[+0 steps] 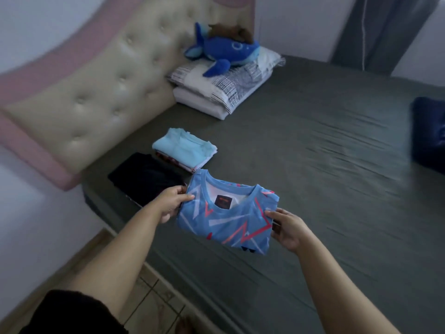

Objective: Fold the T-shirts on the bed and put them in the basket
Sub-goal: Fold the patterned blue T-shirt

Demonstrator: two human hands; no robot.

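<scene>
I'm in a home bedroom: bed (313, 165) with tufted headboard (103, 92), far pillows (216, 92), plush whale (224, 51), probably curtains (385, 30) far right.

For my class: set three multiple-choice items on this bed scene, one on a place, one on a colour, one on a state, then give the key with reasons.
1. Where does the plush whale lie?
A on the folded bedding
B on the floor
C in a basket

2. What colour is the top shirt of the small pile?
A red
B light blue
C black

3. How is the patterned T-shirt held?
A by one hand
B by neither hand
C by both hands

Key: A, the whale rests on the folded bedding; B, pale blue shows on top; C, the left hand and right hand grip its sides.
</scene>
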